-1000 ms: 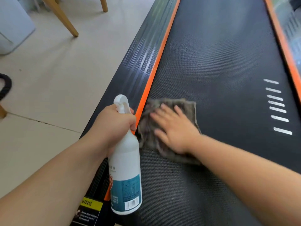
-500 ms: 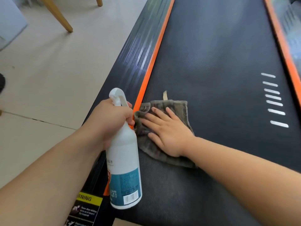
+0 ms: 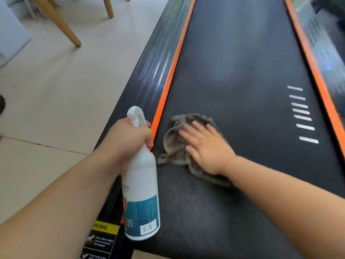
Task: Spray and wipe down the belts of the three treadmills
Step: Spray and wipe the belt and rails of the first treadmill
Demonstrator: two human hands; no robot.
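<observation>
We hold the white spray bottle (image 3: pixel 141 186) upright in our left hand (image 3: pixel 128 141), fingers wrapped tight around its neck just under the trigger head, the bottle hanging above the left side rail (image 3: pixel 147 71) of the treadmill, near the orange strip (image 3: pixel 172 66) that borders the belt. Its teal label and barcode face us. Our right hand (image 3: pixel 207 148) lies flat and open, fingers spread, pressing the grey cloth (image 3: pixel 177 144) down onto the black treadmill belt (image 3: pixel 233 62). The cloth is crumpled and bunched beneath the palm, with edges sticking out to the left and towards us, and it sits on the left part of the belt, just beside the orange strip but apart from it. Hand and cloth are both blurred. To the right on the belt runs a column of short white stripes (image 3: pixel 302 113), well apart from the cloth. A yellow warning label (image 3: pixel 104 228) shows on the rail near the bottle's base. Left of the treadmill lies pale tiled floor (image 3: pixel 56 101), with wooden chair legs (image 3: pixel 59 23) standing at the top.
</observation>
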